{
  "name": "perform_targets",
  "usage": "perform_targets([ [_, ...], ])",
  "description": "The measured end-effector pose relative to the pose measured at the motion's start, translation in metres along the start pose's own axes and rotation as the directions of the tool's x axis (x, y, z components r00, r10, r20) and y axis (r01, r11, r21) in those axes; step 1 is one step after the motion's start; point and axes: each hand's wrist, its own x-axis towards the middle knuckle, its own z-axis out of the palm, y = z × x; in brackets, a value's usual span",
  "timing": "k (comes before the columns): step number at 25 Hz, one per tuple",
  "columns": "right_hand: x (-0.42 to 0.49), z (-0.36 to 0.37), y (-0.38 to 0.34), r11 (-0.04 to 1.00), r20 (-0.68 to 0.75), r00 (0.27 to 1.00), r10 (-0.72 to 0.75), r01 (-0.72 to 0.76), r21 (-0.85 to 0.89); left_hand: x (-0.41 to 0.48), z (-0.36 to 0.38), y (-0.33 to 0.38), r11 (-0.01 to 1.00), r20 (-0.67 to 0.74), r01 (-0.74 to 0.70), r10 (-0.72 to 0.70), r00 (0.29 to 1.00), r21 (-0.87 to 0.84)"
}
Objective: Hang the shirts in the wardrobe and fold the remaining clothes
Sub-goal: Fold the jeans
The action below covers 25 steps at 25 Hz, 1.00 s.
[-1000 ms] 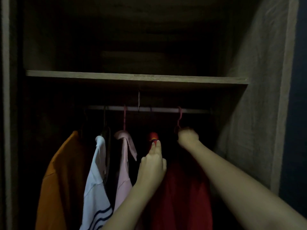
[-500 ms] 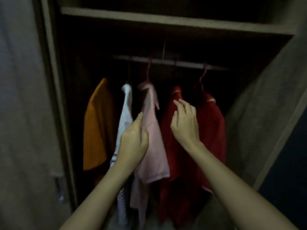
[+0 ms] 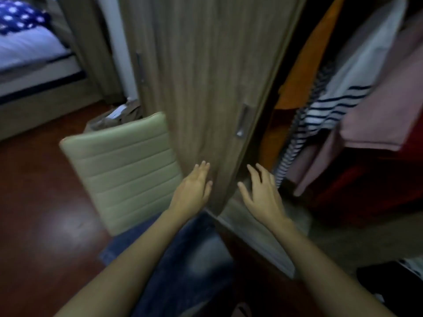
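**A:** Anything likely to go wrong from here?

**B:** Nearest first. Could catch a foot on the blue cloth (image 3: 183,259) low between the forearms, if loose on the floor; too blurred to name. Next, pinched fingers: right hand (image 3: 263,195) spread just beside the free edge of the wardrobe door (image 3: 206,76), easily trapped by a hard shove on that panel. Looks like a sliding door, judging by the recessed handle (image 3: 242,121). Farther in, a snagged hem: striped shirt (image 3: 338,99) hanging closest to that edge, next to the orange shirt (image 3: 304,72), with the pink shirt (image 3: 389,106) and red shirt (image 3: 366,179) beyond, all inside the wardrobe. Clothes for folding not in view; padded chair (image 3: 123,170) to the left, bed (image 3: 27,49) far behind.

**A:** And the hands?

**B:** Both forearms stretched forward and down. Left hand (image 3: 194,186): fingers straight and close together, palm toward the door face low down, touching or just off the wood, cannot tell which. Grip apart, holding nothing. Right hand: fingers fanned, palm down, in front of the opening near the wardrobe's bottom ledge (image 3: 251,236). Grip apart too, empty.
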Motion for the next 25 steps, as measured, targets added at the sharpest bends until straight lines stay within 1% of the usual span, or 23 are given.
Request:
perform_targets([
  [3,-0.03,0.068,-0.037,0.999,0.192,0.981,-0.01,0.003,0.038,-0.059,0.005,-0.089,0.977,0.077,0.213,-0.215,0.974,0.031],
  [5,-0.038,0.104,-0.049,0.998,0.273,0.961,-0.039,0.027,0.049,-0.093,0.016,-0.134,0.941,0.078,0.333,-0.337,0.938,0.056],
  [6,-0.039,0.124,-0.057,0.997,0.32,0.945,-0.073,0.062,0.046,-0.112,0.023,-0.157,0.913,0.082,0.404,-0.408,0.909,0.062],
  [7,-0.038,0.145,-0.066,0.993,0.38,0.918,-0.117,0.106,0.049,-0.133,0.031,-0.177,0.871,0.094,0.486,-0.49,0.866,0.062],
  [10,-0.032,0.215,-0.101,0.96,0.523,0.808,-0.272,0.268,0.087,-0.204,0.065,-0.232,0.711,0.147,0.699,-0.701,0.698,0.075],
  [13,-0.028,0.288,-0.139,0.892,0.569,0.703,-0.427,0.432,0.136,-0.258,0.103,-0.267,0.547,0.208,0.837,-0.817,0.537,-0.013],
  [14,-0.029,0.313,-0.152,0.858,0.579,0.66,-0.479,0.491,0.151,-0.271,0.115,-0.278,0.479,0.235,0.876,-0.846,0.478,-0.059],
  [15,-0.033,0.342,-0.165,0.817,0.601,0.599,-0.529,0.551,0.17,-0.286,0.128,-0.289,0.397,0.259,0.912,-0.875,0.409,-0.101],
  [17,-0.043,0.394,-0.187,0.731,0.635,0.484,-0.602,0.655,0.193,-0.313,0.152,-0.31,0.24,0.284,0.957,-0.918,0.278,-0.159],
  [18,-0.049,0.418,-0.198,0.687,0.636,0.44,-0.633,0.698,0.202,-0.327,0.162,-0.318,0.163,0.305,0.968,-0.927,0.216,-0.19],
  [19,-0.052,0.441,-0.209,0.646,0.627,0.408,-0.663,0.735,0.205,-0.339,0.171,-0.324,0.085,0.337,0.969,-0.927,0.162,-0.232],
  [20,-0.055,0.46,-0.219,0.609,0.621,0.383,-0.684,0.768,0.197,-0.35,0.177,-0.329,0.019,0.383,0.956,-0.914,0.135,-0.292],
  [21,-0.056,0.476,-0.226,0.573,0.624,0.365,-0.691,0.803,0.165,-0.357,0.18,-0.33,-0.048,0.439,0.929,-0.89,0.127,-0.367],
  [23,-0.057,0.502,-0.24,0.489,0.665,0.326,-0.671,0.87,0.067,-0.366,0.183,-0.329,-0.165,0.529,0.852,-0.836,0.147,-0.497],
  [25,-0.057,0.523,-0.249,0.448,0.7,0.307,-0.645,0.894,0.02,-0.374,0.186,-0.334,-0.238,0.566,0.797,-0.81,0.153,-0.556],
])
